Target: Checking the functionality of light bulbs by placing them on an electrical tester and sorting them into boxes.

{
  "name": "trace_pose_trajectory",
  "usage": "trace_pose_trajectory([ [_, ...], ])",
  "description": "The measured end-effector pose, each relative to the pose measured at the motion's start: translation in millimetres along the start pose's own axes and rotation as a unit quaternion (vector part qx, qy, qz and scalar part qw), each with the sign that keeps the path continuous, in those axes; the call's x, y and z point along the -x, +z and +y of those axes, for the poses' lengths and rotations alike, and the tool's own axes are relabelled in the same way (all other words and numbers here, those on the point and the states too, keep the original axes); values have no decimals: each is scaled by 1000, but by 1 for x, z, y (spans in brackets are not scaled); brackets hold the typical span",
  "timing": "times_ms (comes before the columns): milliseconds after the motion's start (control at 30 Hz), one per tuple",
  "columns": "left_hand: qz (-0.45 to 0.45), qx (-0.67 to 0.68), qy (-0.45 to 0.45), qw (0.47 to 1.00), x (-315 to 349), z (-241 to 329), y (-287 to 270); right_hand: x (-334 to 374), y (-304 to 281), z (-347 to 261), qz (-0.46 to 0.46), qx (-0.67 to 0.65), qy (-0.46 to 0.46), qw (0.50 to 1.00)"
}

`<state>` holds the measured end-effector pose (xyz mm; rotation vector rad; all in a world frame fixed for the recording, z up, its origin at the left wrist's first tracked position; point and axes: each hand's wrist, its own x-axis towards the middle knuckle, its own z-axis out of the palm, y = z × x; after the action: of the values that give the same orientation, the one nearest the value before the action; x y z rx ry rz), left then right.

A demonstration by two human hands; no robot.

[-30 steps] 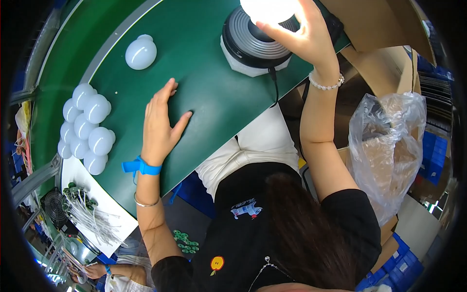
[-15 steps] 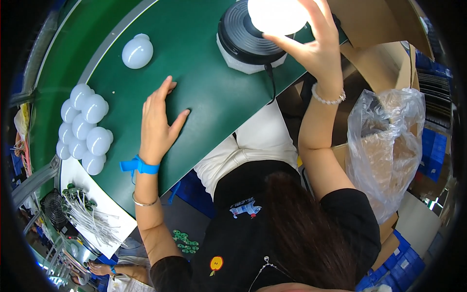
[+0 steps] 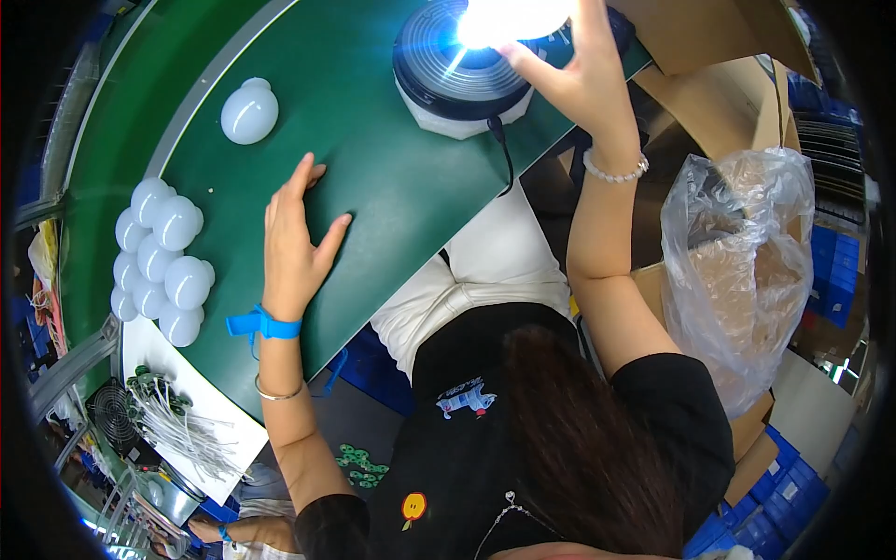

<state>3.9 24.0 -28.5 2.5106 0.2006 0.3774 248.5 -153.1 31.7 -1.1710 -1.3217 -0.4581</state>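
Note:
At the top edge, my right hand [image 3: 597,84] grips a brightly lit white light bulb [image 3: 518,19] between thumb and fingers. The glare hides the bulb's outline, and part of it is cut off by the picture's edge. Just below it, a round black device [image 3: 448,79] with ringed grooves and a black cable sits on a white block [image 3: 434,119]; glare hides whether they touch. My left hand [image 3: 297,247], with a blue wrist strap, rests over the green table, fingers apart, holding nothing. Beyond it lies a single white bulb [image 3: 249,114].
Several white bulbs [image 3: 154,250] cluster on the green table [image 3: 345,112] at the left. White wires [image 3: 187,434] lie on a white board. Cardboard boxes [image 3: 728,103] and a clear plastic bag [image 3: 737,271] are at the right. Another person's hand [image 3: 210,530] shows at lower left.
My right hand and the lit bulb have shifted slightly left and up in the picture, and a bluish glare has appeared at the bulb's lower end. My left hand stays empty.

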Motion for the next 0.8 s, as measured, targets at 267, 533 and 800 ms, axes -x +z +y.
trace_pose_trajectory([
  [267, 0, -2, -7, 1000, 2, -2, 1, 7, -3, -10, -57, 117, 72, 989],
  [533, -9, -2, -12, 1000, 1, -1, 0, 0, 4, -11, -41, 87, 191, 977],
  [800, -11, -8, -9, 1000, 2, -3, 0, -3, -2, -8, -88, 74, 224, 968],
])
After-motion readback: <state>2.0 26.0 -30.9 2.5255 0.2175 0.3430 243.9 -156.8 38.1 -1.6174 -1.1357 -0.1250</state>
